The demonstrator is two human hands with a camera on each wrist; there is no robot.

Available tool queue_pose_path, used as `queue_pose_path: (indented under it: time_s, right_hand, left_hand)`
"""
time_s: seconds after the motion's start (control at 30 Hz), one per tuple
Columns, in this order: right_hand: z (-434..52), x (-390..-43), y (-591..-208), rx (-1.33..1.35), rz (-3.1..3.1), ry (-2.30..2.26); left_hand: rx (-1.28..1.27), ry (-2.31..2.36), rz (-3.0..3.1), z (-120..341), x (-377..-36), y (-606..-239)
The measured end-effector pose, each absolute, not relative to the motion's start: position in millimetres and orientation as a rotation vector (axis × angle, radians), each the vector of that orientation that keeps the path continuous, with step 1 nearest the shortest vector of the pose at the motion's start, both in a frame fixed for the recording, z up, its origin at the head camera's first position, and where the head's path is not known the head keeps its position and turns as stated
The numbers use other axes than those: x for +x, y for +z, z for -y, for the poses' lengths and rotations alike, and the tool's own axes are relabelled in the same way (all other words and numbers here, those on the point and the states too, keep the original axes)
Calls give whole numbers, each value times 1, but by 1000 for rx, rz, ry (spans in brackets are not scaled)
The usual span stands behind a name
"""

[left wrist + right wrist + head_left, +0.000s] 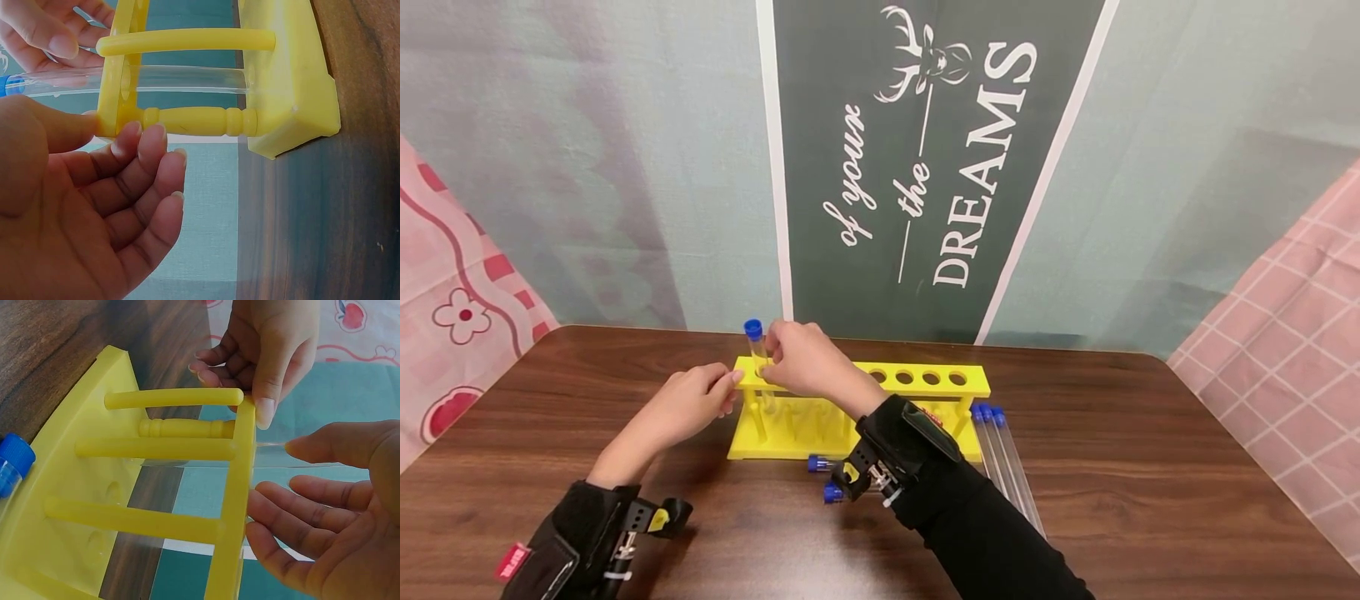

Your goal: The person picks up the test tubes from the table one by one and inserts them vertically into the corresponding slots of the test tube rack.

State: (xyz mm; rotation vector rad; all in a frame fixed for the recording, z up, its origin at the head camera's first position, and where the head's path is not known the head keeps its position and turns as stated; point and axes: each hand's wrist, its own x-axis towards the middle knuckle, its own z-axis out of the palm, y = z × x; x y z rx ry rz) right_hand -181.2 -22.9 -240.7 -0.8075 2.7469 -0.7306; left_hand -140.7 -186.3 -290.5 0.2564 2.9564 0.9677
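A clear test tube with a blue cap [753, 328] stands upright in the leftmost hole of a yellow test tube rack [957, 392]. In the left wrist view its clear body [187, 79] reaches down to the rack's base. My left hand [688, 402] pinches the left end of the rack's top bar, thumb on top and fingers beneath. Beside the tube is my right hand [808, 358]; its thumb and fingers are spread apart around the tube in the right wrist view, fingertips close to the top bar.
Three blue-capped test tubes [1011, 467] lie side by side at the rack's right end. Two more blue-capped tubes [832, 492] lie in front of the rack, partly hidden by the right wrist. A printed cloth [715, 167] hangs behind the brown wooden table [1150, 467].
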Motion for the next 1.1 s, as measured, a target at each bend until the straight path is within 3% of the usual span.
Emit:
queue_pose_path:
  time_s: [1.1]
  right_hand:
    - [-24, -155, -235, -982, -2724, -810]
  left_hand:
    - [275, 938, -2981, 186, -140, -294]
